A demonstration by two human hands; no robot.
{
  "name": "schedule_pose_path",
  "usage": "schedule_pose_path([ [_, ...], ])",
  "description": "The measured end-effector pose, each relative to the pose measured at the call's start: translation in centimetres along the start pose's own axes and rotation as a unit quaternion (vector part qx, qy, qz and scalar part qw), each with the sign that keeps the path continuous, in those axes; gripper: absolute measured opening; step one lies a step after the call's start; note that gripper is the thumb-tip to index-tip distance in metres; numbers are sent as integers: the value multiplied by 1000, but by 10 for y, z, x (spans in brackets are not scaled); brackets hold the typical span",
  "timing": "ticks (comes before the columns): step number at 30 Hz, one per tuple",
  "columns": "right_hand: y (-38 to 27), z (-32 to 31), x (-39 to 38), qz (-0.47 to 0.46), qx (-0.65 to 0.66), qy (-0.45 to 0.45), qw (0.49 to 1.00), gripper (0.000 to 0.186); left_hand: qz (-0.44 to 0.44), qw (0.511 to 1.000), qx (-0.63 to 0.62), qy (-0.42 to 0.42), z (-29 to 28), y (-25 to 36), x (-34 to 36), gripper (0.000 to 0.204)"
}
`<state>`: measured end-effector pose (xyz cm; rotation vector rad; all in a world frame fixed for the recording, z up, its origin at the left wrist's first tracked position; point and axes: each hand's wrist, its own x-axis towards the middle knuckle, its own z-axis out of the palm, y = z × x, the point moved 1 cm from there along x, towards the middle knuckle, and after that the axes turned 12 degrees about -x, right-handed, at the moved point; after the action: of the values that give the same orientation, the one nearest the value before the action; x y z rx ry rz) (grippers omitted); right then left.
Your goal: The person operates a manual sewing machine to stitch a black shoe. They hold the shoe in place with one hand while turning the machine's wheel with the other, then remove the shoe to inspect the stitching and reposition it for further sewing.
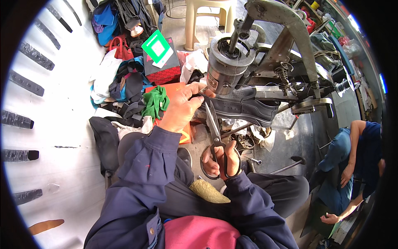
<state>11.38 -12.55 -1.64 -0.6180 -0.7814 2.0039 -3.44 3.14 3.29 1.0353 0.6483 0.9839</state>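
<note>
A black shoe [248, 108] with small holes in its upper sits on the arm of a metal shoe-stitching machine [232, 62], below its round head. My left hand [182, 106] is closed at the shoe's left end, thumb and fingers pinching its edge; whether a thread is also between them is too small to tell. In my right hand [224, 159] is a pair of scissors [214, 124] with dark handles, my fingers through the loops. Its blades point up and away, slightly parted, with the tips close to my left thumb and the shoe's edge.
Left of the machine lie a green cloth [156, 102], a dark and red box [163, 68], a green card [156, 47] and piled bags. A cream plastic stool [209, 16] stands behind. Another person [352, 162] sits at the right. A hammer [290, 165] lies on the right.
</note>
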Motion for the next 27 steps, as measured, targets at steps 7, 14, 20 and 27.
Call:
schedule_pose_path([
  [7,-7,7,14,-13,-14,45,999,93,1,1000,9,-10,-7,-4,3,32],
  [14,11,-2,0,-44,-307,131,941,71,-18,1000,-15,7,-5,-2,1,30],
  [20,107,-59,-45,238,-517,348,745,58,26,997,-61,41,-2,-7,3,33],
  [27,132,-169,-61,305,-515,555,578,65,19,992,-101,67,0,-11,8,30],
])
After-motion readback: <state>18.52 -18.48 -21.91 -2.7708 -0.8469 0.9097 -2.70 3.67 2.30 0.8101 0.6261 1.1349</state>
